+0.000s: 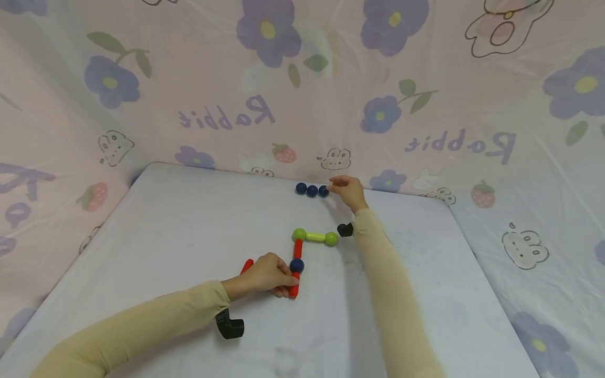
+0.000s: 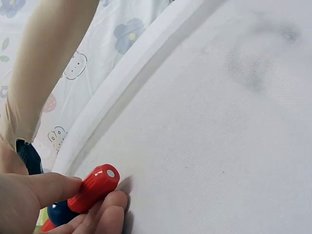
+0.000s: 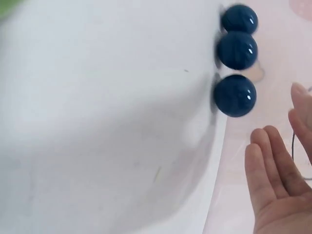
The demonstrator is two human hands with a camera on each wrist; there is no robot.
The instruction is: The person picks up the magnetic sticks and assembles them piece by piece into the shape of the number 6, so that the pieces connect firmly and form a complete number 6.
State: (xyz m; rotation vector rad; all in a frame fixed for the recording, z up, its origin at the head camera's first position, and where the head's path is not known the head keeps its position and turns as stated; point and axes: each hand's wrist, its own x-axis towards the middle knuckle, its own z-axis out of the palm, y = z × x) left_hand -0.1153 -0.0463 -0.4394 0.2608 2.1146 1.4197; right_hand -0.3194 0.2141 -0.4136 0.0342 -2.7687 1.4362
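Observation:
My left hand (image 1: 267,274) pinches a red magnetic rod (image 2: 100,184) between thumb and fingers. That rod meets a blue ball (image 1: 296,266), with a second red rod (image 1: 298,249) beyond it. From there a green ball (image 1: 299,234), a yellow-green rod (image 1: 315,237) and another green ball (image 1: 331,239) form a branch to the right. Three blue balls (image 1: 312,191) sit in a row near the table's far edge. Just right of them is my right hand (image 1: 350,192). In the right wrist view its fingers are extended, apart from the nearest ball (image 3: 235,96), holding nothing.
Another red rod (image 1: 247,265) lies partly hidden behind my left hand. Black wrist devices (image 1: 230,325) show under both forearms. The white table (image 1: 212,210) ends at a patterned curtain (image 1: 312,115) along its far side.

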